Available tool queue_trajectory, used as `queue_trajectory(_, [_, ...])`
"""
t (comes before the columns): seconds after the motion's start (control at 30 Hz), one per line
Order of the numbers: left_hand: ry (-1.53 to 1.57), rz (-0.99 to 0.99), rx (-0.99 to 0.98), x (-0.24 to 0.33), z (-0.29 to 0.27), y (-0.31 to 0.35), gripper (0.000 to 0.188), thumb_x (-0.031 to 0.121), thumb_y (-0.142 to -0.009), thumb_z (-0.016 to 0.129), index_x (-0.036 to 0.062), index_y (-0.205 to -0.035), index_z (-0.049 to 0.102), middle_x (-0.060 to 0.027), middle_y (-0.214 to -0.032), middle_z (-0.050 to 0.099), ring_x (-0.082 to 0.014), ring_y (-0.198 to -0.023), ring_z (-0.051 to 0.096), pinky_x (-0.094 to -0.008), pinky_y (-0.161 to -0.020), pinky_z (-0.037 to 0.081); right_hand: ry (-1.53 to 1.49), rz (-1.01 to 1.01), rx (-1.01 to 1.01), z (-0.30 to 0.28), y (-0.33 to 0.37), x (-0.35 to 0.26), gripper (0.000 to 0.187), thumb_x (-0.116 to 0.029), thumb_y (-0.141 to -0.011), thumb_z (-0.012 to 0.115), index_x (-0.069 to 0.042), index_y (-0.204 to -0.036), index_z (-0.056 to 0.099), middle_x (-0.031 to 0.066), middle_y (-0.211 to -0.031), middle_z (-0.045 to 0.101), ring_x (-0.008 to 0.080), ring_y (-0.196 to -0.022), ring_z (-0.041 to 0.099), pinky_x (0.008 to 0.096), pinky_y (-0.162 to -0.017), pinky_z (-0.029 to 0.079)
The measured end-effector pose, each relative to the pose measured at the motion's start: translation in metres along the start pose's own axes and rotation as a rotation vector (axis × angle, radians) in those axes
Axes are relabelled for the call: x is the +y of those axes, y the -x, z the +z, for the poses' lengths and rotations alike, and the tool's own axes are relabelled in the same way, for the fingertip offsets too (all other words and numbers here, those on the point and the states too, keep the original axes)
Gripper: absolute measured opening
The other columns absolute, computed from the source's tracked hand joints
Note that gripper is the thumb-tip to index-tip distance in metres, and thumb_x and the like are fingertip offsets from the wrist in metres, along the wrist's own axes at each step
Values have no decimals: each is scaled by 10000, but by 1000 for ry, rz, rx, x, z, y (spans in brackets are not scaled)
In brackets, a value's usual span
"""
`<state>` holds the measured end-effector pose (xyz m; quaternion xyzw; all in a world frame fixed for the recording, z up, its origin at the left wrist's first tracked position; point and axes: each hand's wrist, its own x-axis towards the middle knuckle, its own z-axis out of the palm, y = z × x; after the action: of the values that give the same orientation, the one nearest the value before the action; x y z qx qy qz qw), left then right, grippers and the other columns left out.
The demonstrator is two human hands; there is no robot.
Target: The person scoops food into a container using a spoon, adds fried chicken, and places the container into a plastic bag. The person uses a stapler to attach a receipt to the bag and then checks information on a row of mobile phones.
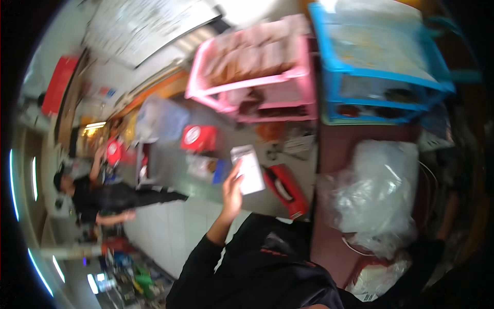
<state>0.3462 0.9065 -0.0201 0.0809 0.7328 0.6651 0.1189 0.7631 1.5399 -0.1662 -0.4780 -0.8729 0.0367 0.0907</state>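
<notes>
My left hand (233, 196) is closed on a white rectangular packet (252, 172), held over the edge of the grey counter. Its face is too blurred to make out. Just right of it lies a red and black tool-like object (286, 190), perhaps a sealer or stapler; scissors (275, 151) are beyond. My right arm stretches out at the dark right rim, where my right hand (449, 213) is dim and its fingers cannot be made out. Nearer to that arm is a big clear plastic bag (378, 180) of pale contents.
A pink basket rack (302, 95) of brown-and-white packets and a blue basket rack (383, 74) stand at the back. A red box (199, 138) and a translucent tub (162, 119) sit on the counter. At far left another person (103, 195) in dark clothes stands.
</notes>
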Motion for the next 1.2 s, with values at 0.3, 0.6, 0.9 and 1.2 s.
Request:
queue_trajectory(0.3, [52,-20,66,27,-11,17,468,152,-793,451,1,-1223,344,-84,-1264,371,2,-632,348,-145,-478,242,-39,66,-58,-15,-22,6,263,-136,-818,381,-13,-1006,518,161,-1007,526,279,-936,500,358,-824,387])
queue_trajectory(0.6, [47,-43,116,24,-26,25,471,158,-789,451,51,-1235,347,-34,-1259,386,17,-562,295,-143,-436,215,-60,84,-78,-14,-20,3,269,-145,-821,377,-13,-1010,516,162,-1009,526,279,-935,502,356,-821,389])
queue_trajectory(0.9, [97,-11,135,25,-32,30,485,148,-785,452,27,-1239,330,-43,-1263,378,18,-581,290,-148,-429,193,-81,70,-93,-12,-22,-11,275,-154,-825,373,-12,-1015,514,163,-1012,525,279,-933,504,354,-818,391])
queue_trajectory(1.2, [154,19,73,31,-25,27,473,94,-794,433,-53,-1225,304,-142,-1302,288,-197,-1244,178,-293,-993,114,-93,81,-97,-12,-20,-13,282,-162,-829,370,-11,-1019,513,164,-1014,525,279,-931,506,352,-815,392])
